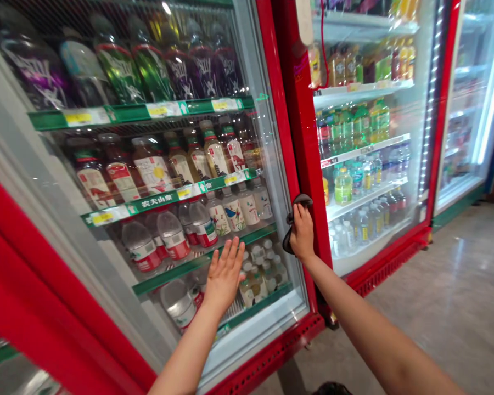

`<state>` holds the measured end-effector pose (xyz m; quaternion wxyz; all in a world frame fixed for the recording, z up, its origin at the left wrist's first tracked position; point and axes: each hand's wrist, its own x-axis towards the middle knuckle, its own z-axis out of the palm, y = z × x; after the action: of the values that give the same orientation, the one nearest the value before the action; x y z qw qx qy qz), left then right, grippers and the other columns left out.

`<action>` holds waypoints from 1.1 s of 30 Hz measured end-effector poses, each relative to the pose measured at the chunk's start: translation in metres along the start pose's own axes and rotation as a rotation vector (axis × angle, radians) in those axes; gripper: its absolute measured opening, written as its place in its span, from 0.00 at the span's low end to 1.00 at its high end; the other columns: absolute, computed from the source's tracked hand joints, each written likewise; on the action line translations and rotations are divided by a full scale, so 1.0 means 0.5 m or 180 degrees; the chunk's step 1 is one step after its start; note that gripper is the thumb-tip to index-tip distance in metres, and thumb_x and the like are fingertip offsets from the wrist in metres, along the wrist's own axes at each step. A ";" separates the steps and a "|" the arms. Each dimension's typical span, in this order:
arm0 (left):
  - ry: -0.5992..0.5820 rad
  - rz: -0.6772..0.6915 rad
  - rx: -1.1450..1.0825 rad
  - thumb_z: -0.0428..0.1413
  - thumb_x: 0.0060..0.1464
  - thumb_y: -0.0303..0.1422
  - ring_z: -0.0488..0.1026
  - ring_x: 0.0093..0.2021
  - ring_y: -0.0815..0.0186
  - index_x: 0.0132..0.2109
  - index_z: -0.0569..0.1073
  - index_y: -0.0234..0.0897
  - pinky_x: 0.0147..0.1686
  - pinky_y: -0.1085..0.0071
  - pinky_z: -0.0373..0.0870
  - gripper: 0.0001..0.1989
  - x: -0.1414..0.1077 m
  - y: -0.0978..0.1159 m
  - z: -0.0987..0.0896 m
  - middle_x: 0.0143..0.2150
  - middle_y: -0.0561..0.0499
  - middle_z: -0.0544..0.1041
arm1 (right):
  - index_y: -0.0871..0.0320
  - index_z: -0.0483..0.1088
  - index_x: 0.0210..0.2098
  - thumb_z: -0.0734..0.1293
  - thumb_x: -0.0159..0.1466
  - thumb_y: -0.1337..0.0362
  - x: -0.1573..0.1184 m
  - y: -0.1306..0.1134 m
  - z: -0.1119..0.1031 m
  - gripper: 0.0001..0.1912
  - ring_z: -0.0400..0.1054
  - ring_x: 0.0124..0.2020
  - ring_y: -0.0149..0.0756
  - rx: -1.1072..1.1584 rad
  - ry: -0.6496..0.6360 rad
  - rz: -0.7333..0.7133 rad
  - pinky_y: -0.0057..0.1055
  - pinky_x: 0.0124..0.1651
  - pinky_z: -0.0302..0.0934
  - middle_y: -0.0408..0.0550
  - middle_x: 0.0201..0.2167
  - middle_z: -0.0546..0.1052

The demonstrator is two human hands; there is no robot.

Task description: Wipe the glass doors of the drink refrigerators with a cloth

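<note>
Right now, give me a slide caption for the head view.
Right hand on the black handle, left hand open before the bottles in a red-framed drinks cooler.

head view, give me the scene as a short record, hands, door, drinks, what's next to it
left hand: open, fingers extended, in front of the glass door; contact unclear
right hand: closed on the black handle
top row: large purple bottles and green bottles
third row: clear bottles with red on their labels, among others
beside: lit cooler with more drinks, to the right
floor: grey, shiny
</note>
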<state>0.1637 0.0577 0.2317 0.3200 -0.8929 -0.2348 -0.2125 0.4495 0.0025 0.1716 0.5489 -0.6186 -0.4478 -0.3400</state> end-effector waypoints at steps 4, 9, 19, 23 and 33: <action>0.0073 0.0035 -0.0055 0.62 0.56 0.40 0.38 0.76 0.57 0.75 0.36 0.41 0.73 0.55 0.31 0.52 -0.001 -0.004 0.006 0.76 0.46 0.45 | 0.54 0.43 0.74 0.55 0.62 0.75 -0.093 0.012 -0.003 0.42 0.47 0.73 0.49 0.0034 -0.0059 0.0193 0.57 0.69 0.54 0.55 0.72 0.56; 0.0172 0.0067 -0.0044 0.61 0.57 0.39 0.38 0.76 0.57 0.75 0.35 0.41 0.73 0.55 0.31 0.52 -0.002 -0.006 0.011 0.75 0.45 0.46 | 0.53 0.45 0.74 0.56 0.61 0.75 -0.041 0.000 0.004 0.42 0.49 0.72 0.50 0.0131 0.0109 0.0271 0.58 0.69 0.53 0.56 0.70 0.57; 0.0178 0.0083 -0.0042 0.61 0.57 0.39 0.39 0.76 0.58 0.75 0.36 0.39 0.74 0.56 0.34 0.51 -0.003 -0.003 0.000 0.75 0.45 0.47 | 0.52 0.50 0.73 0.56 0.60 0.77 -0.012 -0.007 -0.017 0.42 0.45 0.73 0.50 -0.0130 -0.0165 -0.0445 0.57 0.69 0.54 0.50 0.70 0.61; 0.0222 0.0084 -0.0031 0.61 0.57 0.40 0.39 0.76 0.59 0.75 0.37 0.39 0.74 0.56 0.35 0.51 -0.004 -0.004 0.000 0.75 0.45 0.47 | 0.53 0.50 0.73 0.56 0.62 0.75 0.040 -0.023 -0.014 0.40 0.43 0.74 0.51 -0.0127 -0.0010 -0.0324 0.58 0.69 0.54 0.50 0.70 0.61; 0.0269 0.0089 -0.0083 0.62 0.55 0.39 0.41 0.76 0.59 0.75 0.37 0.39 0.73 0.58 0.43 0.52 -0.011 -0.002 0.005 0.75 0.45 0.48 | 0.50 0.56 0.71 0.56 0.62 0.77 0.004 -0.053 -0.021 0.39 0.45 0.73 0.49 -0.0252 -0.0575 -0.1081 0.58 0.70 0.53 0.49 0.68 0.65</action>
<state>0.1591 0.0587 0.2274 0.3210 -0.8904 -0.2058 -0.2487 0.4263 -0.0078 0.1852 0.4165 -0.5832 -0.5794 -0.3882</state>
